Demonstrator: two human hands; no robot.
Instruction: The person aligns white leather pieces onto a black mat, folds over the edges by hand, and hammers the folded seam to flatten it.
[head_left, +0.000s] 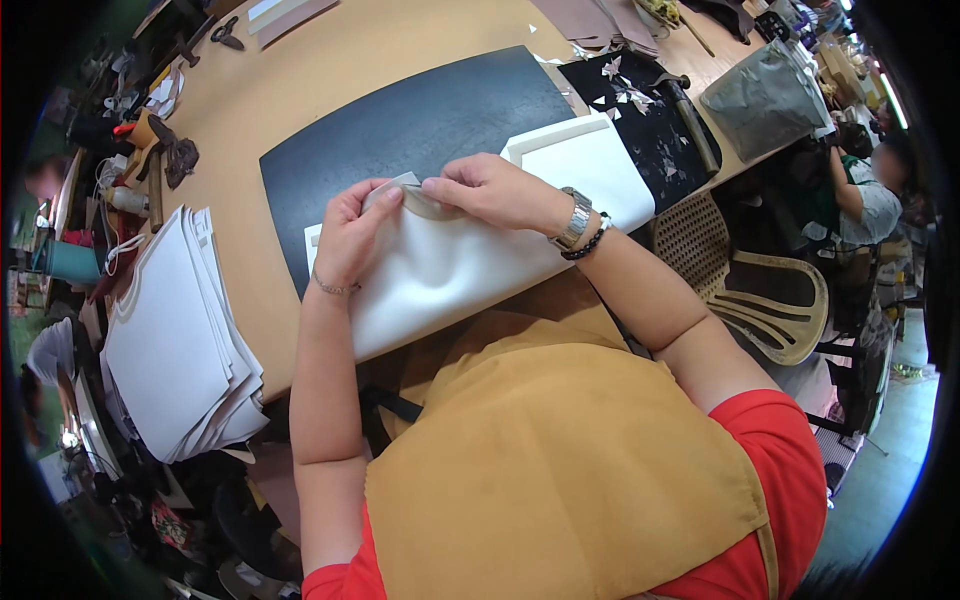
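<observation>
A large white sheet (450,275), smooth like leather or vinyl, lies over the near part of a dark grey mat (400,135) and bulges upward in the middle. Its upper edge is pinched by my left hand (352,232), thumb on top, beside a small pale corner or flap. Close to it, my right hand (500,195) has thumb and fingers closed on the same edge, where a greyish underside shows. Whether a small tool sits between the fingers is hidden. Folded borders frame the sheet's right end.
At the right, a black board (650,150) carries white scraps and a hammer (690,125), near a grey bag-lined bin (765,100). White sheets (170,345) are stacked at the left, below another hammer (155,185). A woven-seat chair (740,280) stands right; a person (865,200) sits beyond.
</observation>
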